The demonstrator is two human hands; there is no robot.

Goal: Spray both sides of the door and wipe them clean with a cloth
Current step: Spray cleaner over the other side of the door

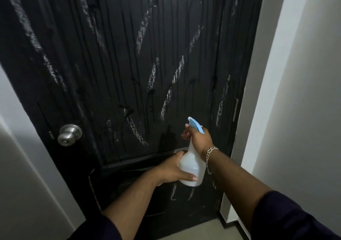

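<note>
A black door (129,55) fills the view, streaked with white chalk-like marks and dark wet drip lines. In front of its lower middle I hold a translucent white spray bottle (191,167) with a blue trigger head. My right hand (198,138) grips the bottle's neck, with fingers curled at the trigger and the nozzle aimed at the door. My left hand (173,169) cups the bottle's body from the left, thumb across its front. No cloth is in view.
A round steel door knob (69,135) sits at the door's left edge. White walls (304,92) flank the door on both sides. A hinge (235,110) shows on the right edge. Pale floor tiles (203,230) lie below the door.
</note>
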